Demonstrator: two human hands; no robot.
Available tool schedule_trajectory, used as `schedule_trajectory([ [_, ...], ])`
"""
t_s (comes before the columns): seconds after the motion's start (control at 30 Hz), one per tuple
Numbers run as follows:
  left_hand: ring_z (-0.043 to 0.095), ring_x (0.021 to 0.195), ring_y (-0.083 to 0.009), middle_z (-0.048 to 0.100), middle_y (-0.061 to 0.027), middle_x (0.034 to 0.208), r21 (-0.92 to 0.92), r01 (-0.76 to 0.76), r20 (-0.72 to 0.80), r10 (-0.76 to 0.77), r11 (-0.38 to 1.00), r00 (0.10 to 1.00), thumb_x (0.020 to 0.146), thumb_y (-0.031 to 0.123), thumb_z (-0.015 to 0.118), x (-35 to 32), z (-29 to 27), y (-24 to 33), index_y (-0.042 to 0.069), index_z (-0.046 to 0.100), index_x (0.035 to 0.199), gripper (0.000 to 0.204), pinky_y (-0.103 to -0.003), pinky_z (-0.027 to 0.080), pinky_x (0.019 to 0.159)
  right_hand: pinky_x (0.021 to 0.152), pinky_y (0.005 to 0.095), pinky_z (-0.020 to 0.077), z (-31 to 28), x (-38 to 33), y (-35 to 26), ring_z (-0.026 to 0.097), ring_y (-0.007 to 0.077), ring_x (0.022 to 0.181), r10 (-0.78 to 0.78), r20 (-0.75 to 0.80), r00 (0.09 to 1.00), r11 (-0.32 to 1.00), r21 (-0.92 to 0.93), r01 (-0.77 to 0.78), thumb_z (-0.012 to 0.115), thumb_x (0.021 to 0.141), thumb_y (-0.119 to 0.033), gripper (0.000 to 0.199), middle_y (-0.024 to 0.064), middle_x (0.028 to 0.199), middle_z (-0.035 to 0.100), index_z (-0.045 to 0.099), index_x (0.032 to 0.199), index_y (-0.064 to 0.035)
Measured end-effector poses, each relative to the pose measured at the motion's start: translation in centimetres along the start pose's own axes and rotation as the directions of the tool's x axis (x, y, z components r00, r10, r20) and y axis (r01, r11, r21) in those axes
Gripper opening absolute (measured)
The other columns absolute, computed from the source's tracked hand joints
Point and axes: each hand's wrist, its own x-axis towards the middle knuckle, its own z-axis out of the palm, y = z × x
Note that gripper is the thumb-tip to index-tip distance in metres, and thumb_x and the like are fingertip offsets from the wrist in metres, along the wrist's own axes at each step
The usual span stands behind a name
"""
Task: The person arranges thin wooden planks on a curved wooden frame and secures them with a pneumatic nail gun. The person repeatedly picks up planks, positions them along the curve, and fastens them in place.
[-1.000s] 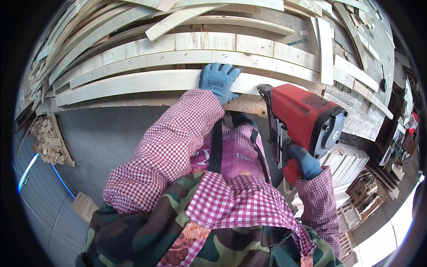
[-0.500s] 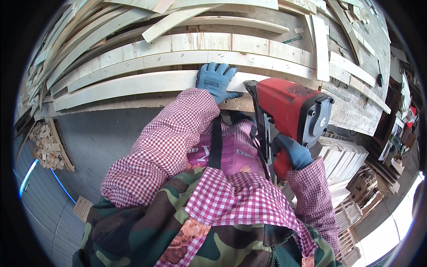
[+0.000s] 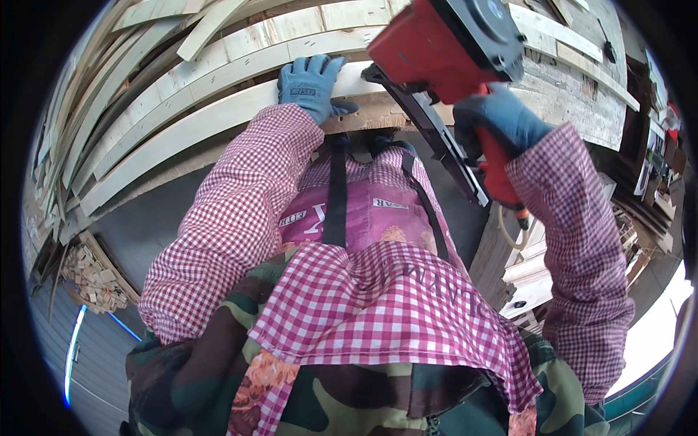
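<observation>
My left hand (image 3: 311, 86), in a blue glove, lies flat on a pale wooden plank (image 3: 203, 125) at the near edge of a pallet. My right hand (image 3: 502, 123), also blue-gloved, grips the handle of a red nail gun (image 3: 445, 43). The gun's long black magazine (image 3: 436, 142) slants down toward my body. Its nose meets the plank just right of my left hand. Both my sleeves are pink-and-white check, above a checked apron and camouflage trousers.
Several more pale planks (image 3: 218, 51) run across the pallet above my left hand. Weathered grey boards (image 3: 574, 94) lie at the right. Small wood blocks (image 3: 91, 276) are piled at the lower left on the grey floor. Stacked white wood pieces (image 3: 534, 280) stand at the right.
The red nail gun has moved up and left, closer to my left hand, and now looms larger. My left hand has stayed on the plank.
</observation>
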Motion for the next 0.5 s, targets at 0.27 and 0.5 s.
schedule_trajectory([
  [0.27,0.042,0.119,-0.0230,0.047,-0.0004,0.126,-0.005,0.038,0.043,-0.038,0.999,0.998,0.058,0.061,0.074,0.9,-0.7,1.2,0.030,0.043,0.132,0.086,-0.042,0.031,0.103,0.039,0.0326,0.0448,0.2,-0.7,-2.0,0.055,0.0218,0.041,0.006,-0.126,0.992,0.990,0.141,0.012,0.055,0.078,-0.016,0.023,0.0154,0.055,0.056,0.055,0.064,0.0021],
  [0.5,0.045,0.116,-0.0215,0.050,0.0001,0.123,-0.050,0.100,0.073,-0.097,0.994,0.993,0.060,0.057,0.076,0.9,-0.8,1.3,0.028,0.047,0.130,0.081,-0.041,0.030,0.103,0.054,0.0271,0.0452,1.7,-5.3,1.7,0.059,0.0153,0.058,0.060,-0.350,0.935,0.996,-0.042,-0.080,0.051,0.081,-0.007,0.014,0.0049,0.064,0.058,0.059,0.071,-0.0013],
])
